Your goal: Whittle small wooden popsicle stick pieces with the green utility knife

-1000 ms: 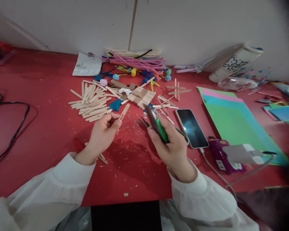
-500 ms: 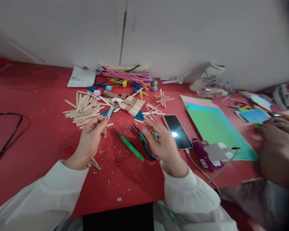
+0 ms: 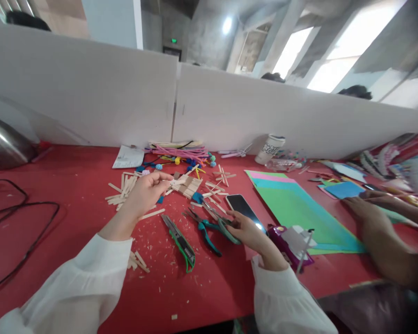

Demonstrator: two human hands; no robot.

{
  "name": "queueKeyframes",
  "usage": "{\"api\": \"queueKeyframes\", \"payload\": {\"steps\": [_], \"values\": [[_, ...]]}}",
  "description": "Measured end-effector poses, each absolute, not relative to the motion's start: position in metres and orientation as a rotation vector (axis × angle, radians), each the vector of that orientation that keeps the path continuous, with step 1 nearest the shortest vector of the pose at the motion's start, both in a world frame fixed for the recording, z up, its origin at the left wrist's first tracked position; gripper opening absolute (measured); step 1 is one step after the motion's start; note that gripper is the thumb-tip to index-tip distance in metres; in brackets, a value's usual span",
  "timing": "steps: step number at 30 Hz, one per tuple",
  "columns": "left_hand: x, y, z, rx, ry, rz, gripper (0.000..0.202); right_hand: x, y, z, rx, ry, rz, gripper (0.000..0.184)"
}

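Observation:
My left hand [image 3: 148, 192] is closed in a pinch, its fingertips at a small white piece [image 3: 174, 182] beside the flat panel of joined craft sticks [image 3: 190, 186]. The fingers partly hide this piece. My right hand [image 3: 247, 229] is closed round the handles of a pair of scissors [image 3: 226, 226], whose blades point up and left toward the panel. Just left of the scissors lie pliers [image 3: 205, 232] with teal handles. A green utility knife [image 3: 180, 243] lies between my hands. Loose craft sticks [image 3: 125, 190] are piled behind my left wrist.
A phone [image 3: 244, 208], a purple box-like device [image 3: 289, 246] and coloured paper sheets [image 3: 292, 204] lie to the right. Pipe cleaners [image 3: 177, 150] and a cup [image 3: 270, 148] stand along the white partition [image 3: 107, 97]. A co-worker's arm [image 3: 376, 232] rests at far right; a black cable [image 3: 31, 204] runs left.
My left hand has left the craft stick and reached forward to the white piece. My right hand, open before, has taken hold of the scissors. The camera has tilted up.

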State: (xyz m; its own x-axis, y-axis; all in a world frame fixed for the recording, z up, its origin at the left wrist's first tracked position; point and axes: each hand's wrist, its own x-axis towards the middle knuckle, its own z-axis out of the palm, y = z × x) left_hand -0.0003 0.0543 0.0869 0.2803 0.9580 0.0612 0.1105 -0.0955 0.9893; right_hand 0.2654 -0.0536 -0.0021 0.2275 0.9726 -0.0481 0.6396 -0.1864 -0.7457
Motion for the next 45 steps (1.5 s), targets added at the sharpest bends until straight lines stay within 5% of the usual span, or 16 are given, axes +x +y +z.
{"api": "queueKeyframes", "payload": {"steps": [8, 18, 45], "values": [[-0.011, 0.062, 0.121, 1.664, 1.102, 0.994, 0.015, 0.241, -0.071, 0.046, -1.201, -1.460, 0.877, 0.059], [-0.041, 0.031, 0.146, 1.773, 1.056, 1.136, 0.014, 0.210, -0.009, 0.100, -1.046, -1.998, -0.737, 0.036], [-0.020, 0.002, 0.160, 1.545, 1.230, 1.456, 0.006, 0.212, -0.027, 0.130, -1.052, -2.187, -0.923, 0.038]]}}
